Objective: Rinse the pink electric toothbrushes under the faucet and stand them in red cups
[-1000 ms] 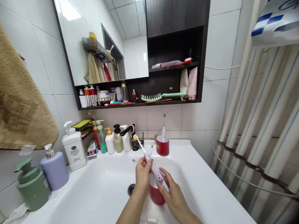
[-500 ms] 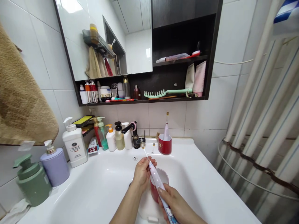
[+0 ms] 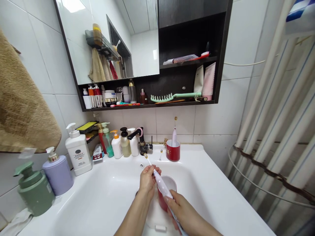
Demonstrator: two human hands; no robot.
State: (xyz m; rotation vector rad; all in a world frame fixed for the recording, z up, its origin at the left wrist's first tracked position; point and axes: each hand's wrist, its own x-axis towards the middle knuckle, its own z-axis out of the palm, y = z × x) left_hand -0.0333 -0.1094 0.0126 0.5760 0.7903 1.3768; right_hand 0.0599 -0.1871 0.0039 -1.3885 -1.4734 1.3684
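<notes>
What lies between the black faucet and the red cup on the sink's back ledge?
In the head view, what looks like a small brush head and a gold-coloured object lie between faucet and cup.

Left hand point(image 3: 147, 178): fingers at the neck of the electric toothbrush point(image 3: 161, 184), bristle end angled up toward the black faucet point(image 3: 142, 141). Right hand point(image 3: 180, 205) wrapped round the lower handle. Brush slants over a red cup point(image 3: 161, 202) in the white sink point(image 3: 105, 193). Second red cup point(image 3: 173, 154) on the back ledge point(image 3: 193, 149), pale toothbrush point(image 3: 174, 137) standing in it. Small brush head point(image 3: 160, 155) just left of that cup. Pump bottles point(image 3: 126, 146) left of faucet.
</notes>
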